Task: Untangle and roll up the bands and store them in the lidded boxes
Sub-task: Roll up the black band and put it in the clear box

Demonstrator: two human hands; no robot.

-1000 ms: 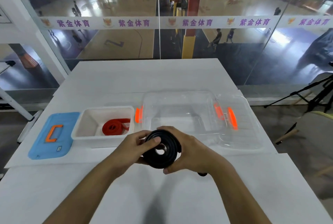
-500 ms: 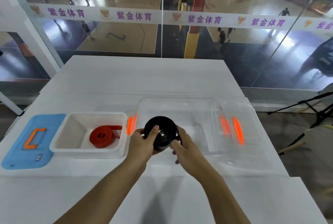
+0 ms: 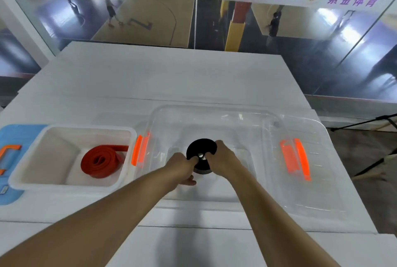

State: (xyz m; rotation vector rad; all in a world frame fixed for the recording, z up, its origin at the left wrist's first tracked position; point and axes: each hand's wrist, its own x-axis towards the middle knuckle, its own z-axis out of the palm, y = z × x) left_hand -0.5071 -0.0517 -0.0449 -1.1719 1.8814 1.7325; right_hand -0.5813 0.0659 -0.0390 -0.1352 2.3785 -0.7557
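Note:
A rolled black band (image 3: 200, 148) sits low inside the clear plastic box (image 3: 214, 114). My left hand (image 3: 182, 166) grips its left side and my right hand (image 3: 222, 159) grips its right side, fingers reaching to the roll's centre hole. A rolled red band (image 3: 101, 162) lies in the white box (image 3: 71, 133) to the left, with a loose end pointing right. The clear lid (image 3: 311, 180) with orange latches lies beside the clear box on the right. The blue lid (image 3: 12, 137) lies at the far left.
Both boxes stand on a white table (image 3: 161, 77) that ends at a glass wall overlooking a sports court. A black tripod (image 3: 365, 120) stands off the table's right edge.
Both hands have carried the black roll forward from the table's near part and lowered it into the clear box. The camera has tilted down and closer.

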